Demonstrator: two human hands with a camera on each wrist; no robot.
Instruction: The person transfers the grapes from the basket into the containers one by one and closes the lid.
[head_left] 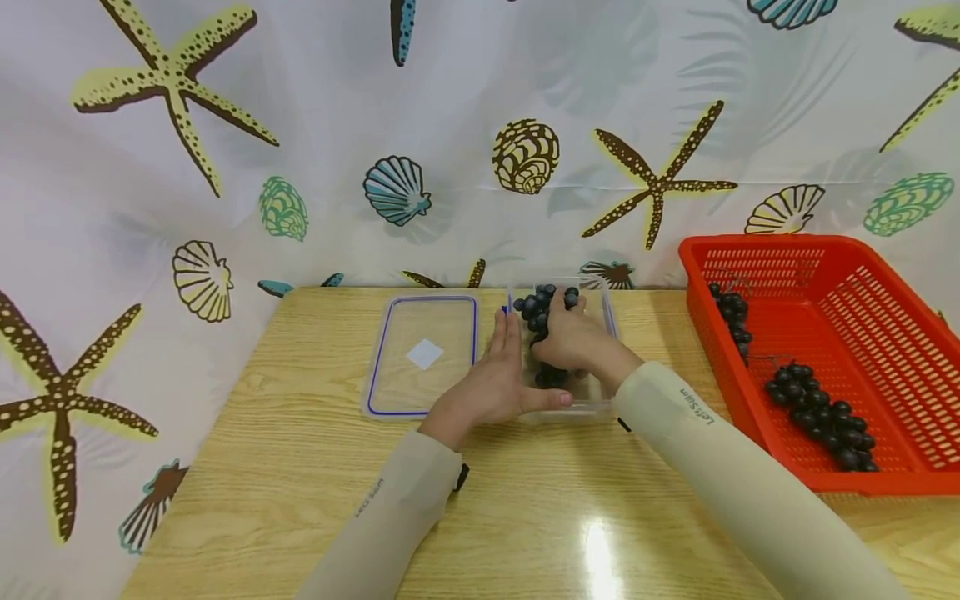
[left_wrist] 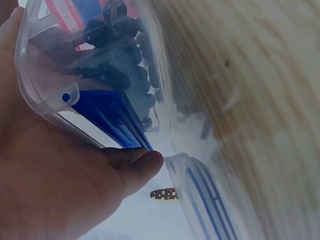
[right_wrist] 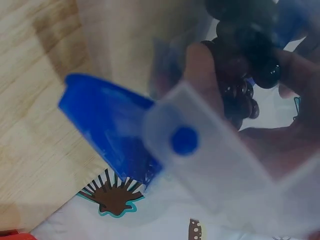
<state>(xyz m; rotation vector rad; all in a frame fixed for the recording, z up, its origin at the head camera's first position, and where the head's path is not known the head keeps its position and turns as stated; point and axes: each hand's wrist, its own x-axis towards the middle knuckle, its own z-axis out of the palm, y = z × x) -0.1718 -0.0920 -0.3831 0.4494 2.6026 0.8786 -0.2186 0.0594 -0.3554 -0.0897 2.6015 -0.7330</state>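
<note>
Blk grapes [head_left: 534, 308] in clr box [head_left: 594, 406]

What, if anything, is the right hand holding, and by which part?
The right hand grips a bunch of round black grapes around its middle, inside a clear plastic container.

- The tabletop [head_left: 517, 517] gives wide room between left sleeve [head_left: 390, 517] and right sleeve [head_left: 735, 467], before the box [head_left: 577, 409].
- Left hand [head_left: 491, 387] blocks the box's left; the lid [head_left: 450, 387] beyond lies low.
- Right sleeve bars the gap toward the basket [head_left: 885, 482].
- Curtain [head_left: 450, 242] close behind.
- Grapes [head_left: 536, 312] and right hand [head_left: 573, 337] crowd the box.
</note>
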